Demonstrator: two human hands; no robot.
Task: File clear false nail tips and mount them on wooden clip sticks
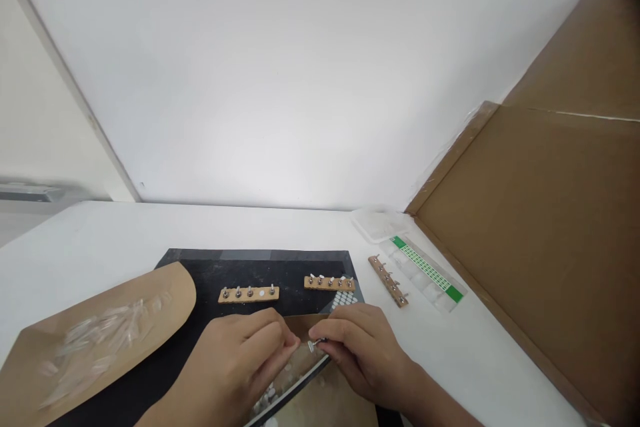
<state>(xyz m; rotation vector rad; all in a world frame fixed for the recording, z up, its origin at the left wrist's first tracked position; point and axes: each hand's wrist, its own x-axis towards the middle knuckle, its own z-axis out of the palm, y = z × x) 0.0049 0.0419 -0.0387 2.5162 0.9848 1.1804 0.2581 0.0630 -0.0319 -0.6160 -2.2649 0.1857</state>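
Observation:
My right hand (363,353) pinches a small silver metal piece (315,344), with a short bar at its free end and a dark part between the fingers. Close to its left, my left hand (245,360) has thumb and forefinger pressed together; whatever is between them is too small to make out. Below both hands lies a brown tray (305,327) with a dark-edged rim, holding small white pieces (270,392). Just beyond are a light-brown strip (255,294) with upright metal posts and another strip (329,283) whose posts carry white tips.
A black mat (200,320) lies underneath. At left, a brown sheet (175,280) bears clear plastic pieces (107,333). To the right are a third strip of posts (388,281), a green-and-white strip (425,267) and a clear lid (377,223). Cardboard (540,227) stands along the right.

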